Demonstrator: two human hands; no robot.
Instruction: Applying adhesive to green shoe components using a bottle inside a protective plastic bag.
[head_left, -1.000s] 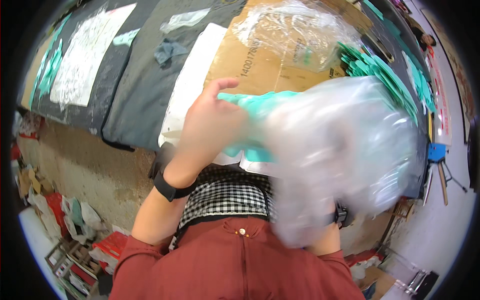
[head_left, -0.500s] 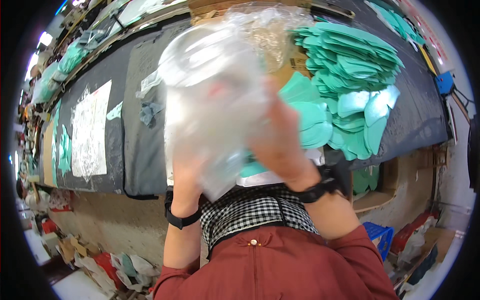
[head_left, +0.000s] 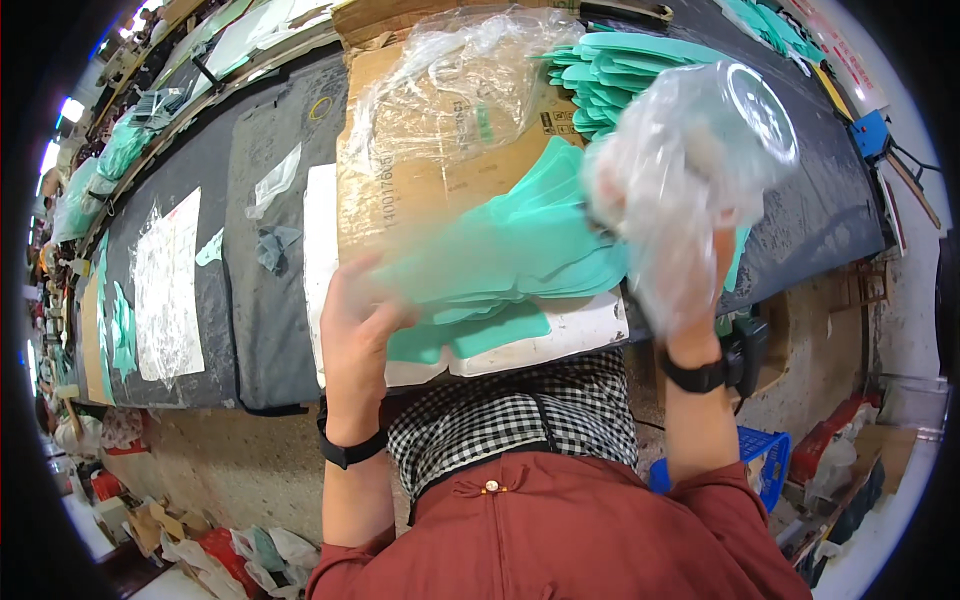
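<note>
My right hand [head_left: 705, 290], blurred, is closed around a clear plastic bag [head_left: 660, 200] with a round, shiny ring-like end, lifted over the right side of the bench. What is inside the bag is too smeared to make out. My left hand [head_left: 358, 320] has its thumb and fingers around the left end of a fanned batch of thin green cut pieces [head_left: 530, 250]. That end is blurred by motion. Beneath the batch lies a white board [head_left: 560, 335] with another flat green piece [head_left: 500, 330] on it.
Behind, a brown cardboard sheet [head_left: 400, 190] carries crumpled clear film [head_left: 450, 80]. A tall pile of green pieces [head_left: 610, 60] stands at the back right, partly hidden by the bag. A white film-covered sheet [head_left: 168, 300] lies left on the dark bench [head_left: 275, 335]. Below right sits a blue basket [head_left: 760, 465].
My right hand has swung right with the plastic bag, away from the middle. The left hand has come off the bag and onto the green pieces, uncovering the cardboard.
</note>
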